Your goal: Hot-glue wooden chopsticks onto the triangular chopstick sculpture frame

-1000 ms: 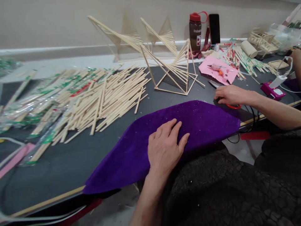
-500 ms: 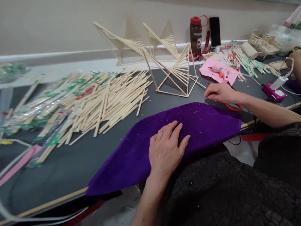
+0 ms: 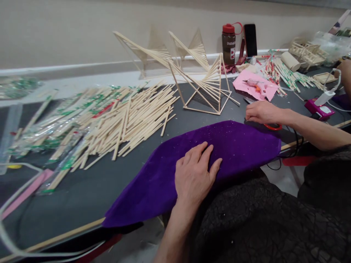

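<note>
My left hand [image 3: 195, 171] lies flat with spread fingers on a purple cloth [image 3: 219, 142], which drapes over the table's front edge. Just past the cloth's upper right edge, my right hand [image 3: 260, 111] has its fingers curled together over a pair of scissors. The scissors' orange-red handle [image 3: 272, 126] shows beside the wrist and the blade tip pokes out beyond the fingers. A twisted frame of thin wooden sticks [image 3: 203, 87] stands behind the cloth, left of my right hand.
A big pile of loose sticks [image 3: 137, 120] and plastic-wrapped sticks [image 3: 65, 120] spread at the left. Behind lie a glue gun [image 3: 256, 84] on pink paper [image 3: 241, 81], a bottle [image 3: 228, 45] and a phone [image 3: 250, 40]. Another person's hand [image 3: 346, 75] is at the right edge.
My right hand has shifted slightly right, and the scissors' blade tip now shows beyond it. My left hand has stayed on the cloth. The view has moved slightly.
</note>
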Motion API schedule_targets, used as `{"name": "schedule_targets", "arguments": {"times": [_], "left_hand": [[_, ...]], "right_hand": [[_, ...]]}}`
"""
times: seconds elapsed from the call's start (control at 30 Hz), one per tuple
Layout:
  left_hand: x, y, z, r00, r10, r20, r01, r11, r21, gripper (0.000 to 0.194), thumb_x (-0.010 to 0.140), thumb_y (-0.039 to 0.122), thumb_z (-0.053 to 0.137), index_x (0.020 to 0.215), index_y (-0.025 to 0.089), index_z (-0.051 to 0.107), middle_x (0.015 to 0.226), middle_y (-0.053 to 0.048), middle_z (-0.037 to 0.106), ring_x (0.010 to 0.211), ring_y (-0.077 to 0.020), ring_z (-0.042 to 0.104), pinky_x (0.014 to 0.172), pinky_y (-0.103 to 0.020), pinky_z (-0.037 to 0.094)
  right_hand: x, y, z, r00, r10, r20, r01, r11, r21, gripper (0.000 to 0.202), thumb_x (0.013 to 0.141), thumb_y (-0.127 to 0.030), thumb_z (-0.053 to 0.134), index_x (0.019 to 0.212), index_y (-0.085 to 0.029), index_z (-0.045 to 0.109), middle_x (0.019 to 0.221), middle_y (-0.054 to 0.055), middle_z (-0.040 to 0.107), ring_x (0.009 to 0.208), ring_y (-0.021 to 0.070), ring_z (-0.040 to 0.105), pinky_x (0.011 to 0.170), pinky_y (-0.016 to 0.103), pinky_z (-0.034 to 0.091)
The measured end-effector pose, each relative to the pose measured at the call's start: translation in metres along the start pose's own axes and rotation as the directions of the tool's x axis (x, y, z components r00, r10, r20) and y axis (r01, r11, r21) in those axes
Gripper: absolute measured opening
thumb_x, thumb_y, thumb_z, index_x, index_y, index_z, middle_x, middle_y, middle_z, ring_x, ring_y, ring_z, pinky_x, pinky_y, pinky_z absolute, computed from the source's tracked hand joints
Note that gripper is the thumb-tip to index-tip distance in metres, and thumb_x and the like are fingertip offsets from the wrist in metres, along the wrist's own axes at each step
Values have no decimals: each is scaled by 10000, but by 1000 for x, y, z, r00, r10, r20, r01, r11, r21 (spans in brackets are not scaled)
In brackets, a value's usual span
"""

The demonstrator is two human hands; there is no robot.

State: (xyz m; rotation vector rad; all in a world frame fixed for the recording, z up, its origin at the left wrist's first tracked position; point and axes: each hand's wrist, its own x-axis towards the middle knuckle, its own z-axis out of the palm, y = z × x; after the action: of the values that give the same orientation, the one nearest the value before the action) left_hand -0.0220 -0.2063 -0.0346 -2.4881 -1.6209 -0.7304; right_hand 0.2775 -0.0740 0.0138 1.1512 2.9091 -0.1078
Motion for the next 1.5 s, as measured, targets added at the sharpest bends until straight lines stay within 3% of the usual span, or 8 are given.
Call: {"name": "schedule_targets", "arguments": {"times": [0.13,0.53,0.7,0.93,1.1,1.27,1.4,1.5], "left_hand": [[0,0,1,1000,-8,4,8,1000,-3,403,914,428,518,1213,203,670,1250,-133,660,1117,-322,612,837,-450,480],[0,-3,2,998,59,-35,-56,995,83,406,931,412,486,1185,154,669,1223,-130,675,1064,-310,627,786,-427,480],[0,-1,1,1000,24,-12,-23,999,49,394,923,418,502,1192,186,672,1238,-129,669,1093,-316,622,819,-440,482],[0,-1,1,1000,-1,-6,1,1000,8,396,919,422,508,1199,198,674,1240,-135,665,1109,-320,616,841,-449,479],[-1,-1,1,1000,9,-4,-9,1000,21,404,920,421,509,1187,168,675,1239,-136,666,1102,-323,617,840,-455,481],[0,0,1,1000,-5,-4,5,1000,-6,400,915,422,514,1197,189,677,1241,-137,664,1119,-330,610,845,-465,483],[0,0,2,1000,-12,-11,12,1000,-9,394,915,421,513,1199,204,678,1239,-137,664,1113,-323,612,836,-450,483],[-1,-1,3,1000,-12,-13,11,1000,-15,398,913,419,513,1200,196,676,1238,-139,664,1108,-330,613,824,-459,481]], "right_hand": [[-12,9,-9,990,137,-8,-137,990,9,178,905,-254,500,897,-218,674,937,41,682,854,173,604,720,279,410],[-11,-13,1,994,102,32,-81,915,-396,293,947,-196,424,890,-208,711,861,73,688,805,207,567,702,333,379],[-9,-9,0,993,121,1,-117,960,-255,272,941,-219,449,1036,-199,703,988,87,689,889,213,592,753,323,419],[22,-25,11,993,-87,-79,78,990,-113,295,930,-176,463,1164,-189,642,1139,97,642,1005,206,561,813,308,407],[37,-15,11,994,106,3,-104,973,-204,246,918,-151,437,999,-168,669,991,113,665,900,225,586,723,324,391],[16,37,-16,834,498,-238,-530,843,-92,244,905,-210,460,984,-138,680,1071,161,669,942,297,608,742,391,417],[-6,52,-32,681,622,-386,-627,768,130,255,893,-200,449,1009,-143,670,996,136,694,870,242,622,753,374,462],[-13,37,-26,823,500,-270,-452,864,225,226,883,-236,475,962,-172,677,907,72,705,790,188,628,730,320,478]]}}
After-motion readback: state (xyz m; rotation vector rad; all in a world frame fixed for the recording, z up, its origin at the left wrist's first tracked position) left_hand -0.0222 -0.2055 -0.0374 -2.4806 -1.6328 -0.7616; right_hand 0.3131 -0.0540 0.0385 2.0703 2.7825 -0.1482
